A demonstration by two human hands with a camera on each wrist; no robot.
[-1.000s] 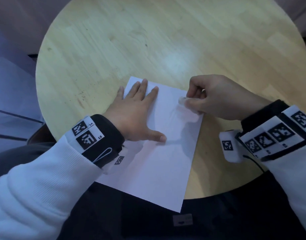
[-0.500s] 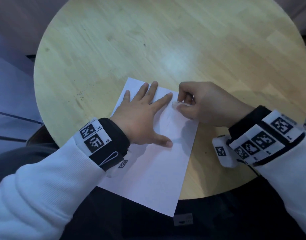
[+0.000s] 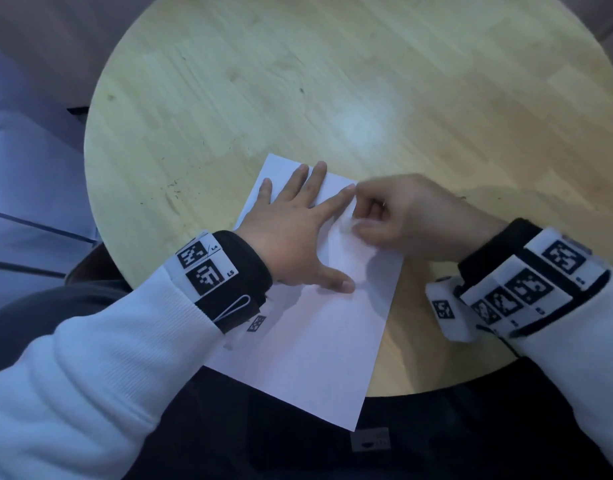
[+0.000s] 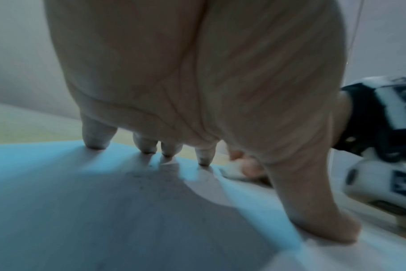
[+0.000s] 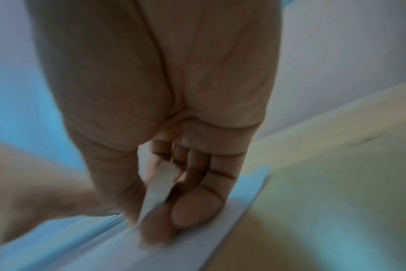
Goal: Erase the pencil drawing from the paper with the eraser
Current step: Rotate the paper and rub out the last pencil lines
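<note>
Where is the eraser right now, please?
In the head view, the eraser is pinched in the right hand, pressed on the paper just right of the left hand.

On the round table [image 3: 228, 98] the paper [image 3: 315, 341] lies at 6 o'clock, its near corner hanging past the table's edge. The left hand [image 3: 291, 237] lies flat on the paper's far part, at 11 o'clock from the sheet's middle. The right hand [image 3: 412, 216] sits at 1 o'clock, just beside the left fingertips [image 3: 350, 188], with the eraser [image 3: 350, 226] down on the paper between thumb and fingers.
</note>
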